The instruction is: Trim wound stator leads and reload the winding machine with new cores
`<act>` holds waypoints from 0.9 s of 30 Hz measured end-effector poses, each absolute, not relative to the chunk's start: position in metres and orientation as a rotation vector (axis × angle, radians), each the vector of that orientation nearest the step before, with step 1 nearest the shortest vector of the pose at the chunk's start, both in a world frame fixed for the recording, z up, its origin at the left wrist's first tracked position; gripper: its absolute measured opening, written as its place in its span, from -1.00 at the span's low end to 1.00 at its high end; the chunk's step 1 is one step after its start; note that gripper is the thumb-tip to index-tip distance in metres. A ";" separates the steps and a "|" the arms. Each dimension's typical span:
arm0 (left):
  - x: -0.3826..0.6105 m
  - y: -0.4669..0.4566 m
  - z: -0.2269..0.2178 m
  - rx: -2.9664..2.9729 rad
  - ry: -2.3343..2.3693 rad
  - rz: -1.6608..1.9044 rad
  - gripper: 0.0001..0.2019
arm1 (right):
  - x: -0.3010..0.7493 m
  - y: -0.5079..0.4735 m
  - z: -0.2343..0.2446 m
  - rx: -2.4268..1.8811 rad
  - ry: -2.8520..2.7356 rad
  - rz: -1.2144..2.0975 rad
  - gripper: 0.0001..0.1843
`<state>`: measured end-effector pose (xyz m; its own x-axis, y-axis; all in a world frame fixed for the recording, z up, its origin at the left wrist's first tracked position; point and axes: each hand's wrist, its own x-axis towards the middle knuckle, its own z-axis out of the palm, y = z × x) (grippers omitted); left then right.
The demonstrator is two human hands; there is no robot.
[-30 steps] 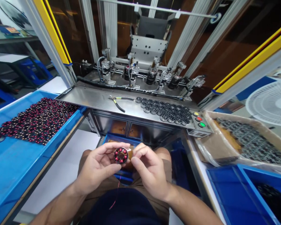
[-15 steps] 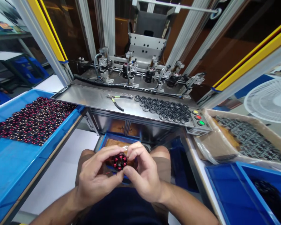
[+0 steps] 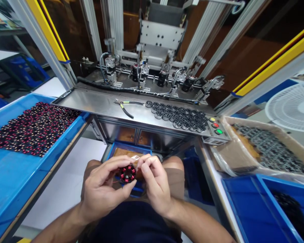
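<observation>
The grip of the left hand point(image 3: 103, 187) clasps a ring-shaped part with red windings point(image 3: 127, 180) just below the center of the frame, fingers along its upper edge and thumb beneath. The right hand point(image 3: 154, 185), fingertips drawn together, is just beside the ring's right edge; whether its grip has hold of anything cannot be told. The seated worker faces a metal surface point(image 3: 91, 103) across the middle of the frame, where pliers point(image 3: 128, 111) with black-and-yellow handles lie spread, near a dense cluster of dark ring parts point(image 3: 177, 116). At the surface's right end, a control box point(image 3: 224, 135) carries yellow, red and green buttons point(image 3: 215, 125); any lettering on it is too small to read. Machine fixtures point(image 3: 164, 76) line the upper center, between yellow bars point(image 3: 50, 30) at upper left and upper right. At left, a blue tray point(image 3: 12, 179) holds rows of red-wound parts point(image 3: 32, 130). At right, a plastic-lined carton point(image 3: 233, 162) of gray parts point(image 3: 271, 148) sits below a white fan point(image 3: 294, 108), with a blue bin point(image 3: 245, 202) at lower right.
</observation>
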<state>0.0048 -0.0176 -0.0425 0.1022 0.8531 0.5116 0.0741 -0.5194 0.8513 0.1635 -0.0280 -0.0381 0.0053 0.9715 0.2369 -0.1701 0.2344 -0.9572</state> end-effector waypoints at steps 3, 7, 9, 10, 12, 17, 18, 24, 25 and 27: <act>0.004 -0.016 -0.041 1.802 0.923 1.481 -0.47 | 0.171 -0.025 -0.035 -0.893 -1.282 0.960 -0.81; 0.003 -0.016 -0.041 1.904 0.895 1.460 -0.47 | 0.174 -0.022 -0.028 -0.873 -1.466 0.822 -0.75; 0.002 -0.016 -0.042 1.924 0.875 1.470 -0.47 | 0.171 -0.020 -0.025 -0.927 -1.414 0.836 -0.91; 0.002 -0.016 -0.042 1.921 0.866 1.474 -0.46 | 0.169 -0.019 -0.025 -0.962 -1.353 0.861 -0.87; 0.002 -0.016 -0.041 1.878 0.854 1.482 -0.46 | 0.165 -0.017 -0.027 -1.017 -1.229 0.931 -0.82; 0.004 -0.014 -0.033 1.585 0.855 1.505 -0.54 | 0.165 -0.019 -0.037 -0.860 -1.142 1.028 -0.71; 0.004 -0.013 -0.030 1.536 0.851 1.501 -0.55 | 0.166 -0.020 -0.039 -0.818 -1.161 1.031 -0.64; 0.007 -0.010 -0.024 1.487 0.859 1.504 -0.55 | 0.167 -0.027 -0.032 -0.812 -1.318 1.035 -0.90; 0.006 -0.010 -0.024 1.504 0.864 1.509 -0.55 | 0.167 -0.027 -0.029 -0.830 -1.328 0.979 -0.87; 0.005 -0.012 -0.026 1.549 0.871 1.516 -0.55 | 0.167 -0.028 -0.024 -0.866 -1.340 0.892 -0.85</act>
<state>0.0054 -0.0117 -0.0260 0.0520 0.8867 0.4595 -0.0496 -0.4573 0.8879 0.1665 -0.0276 -0.0242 0.0272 0.9076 0.4190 -0.0369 0.4198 -0.9069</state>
